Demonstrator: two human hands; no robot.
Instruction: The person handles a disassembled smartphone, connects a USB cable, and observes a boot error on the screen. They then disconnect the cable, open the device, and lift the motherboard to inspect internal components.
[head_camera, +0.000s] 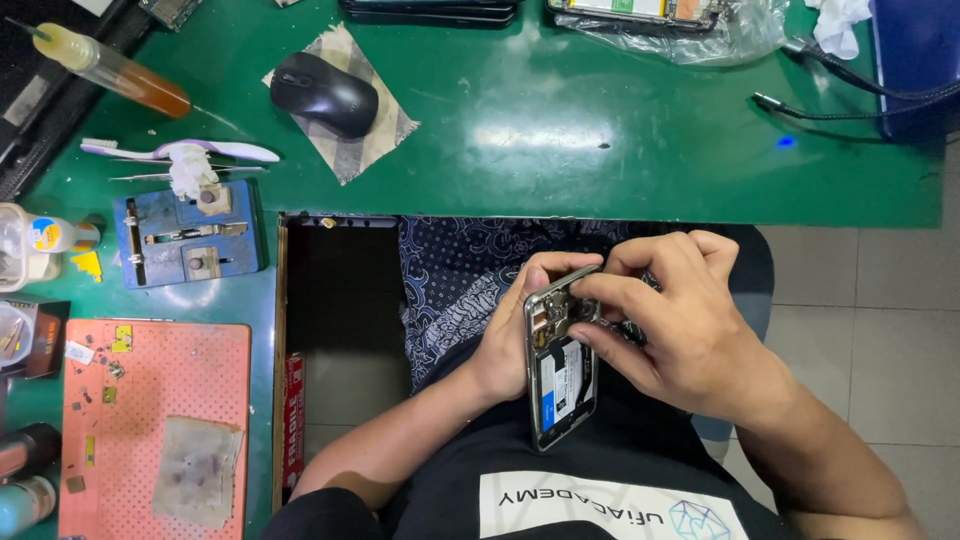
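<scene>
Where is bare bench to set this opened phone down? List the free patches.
Free: green mat between the mouse and the cable. Crowded: left side, with blue jig, pink mat, bottles. Both hands, left hand and right hand, hold the phone.

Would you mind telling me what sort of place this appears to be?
Most likely a phone repair bench. Both hands, left hand and right hand, work on an opened phone, beside a blue board-holding jig and an orange work mat on a green table.

A black mouse (324, 93) on the green table (560, 140), beside an orange mat (180, 370).
</scene>
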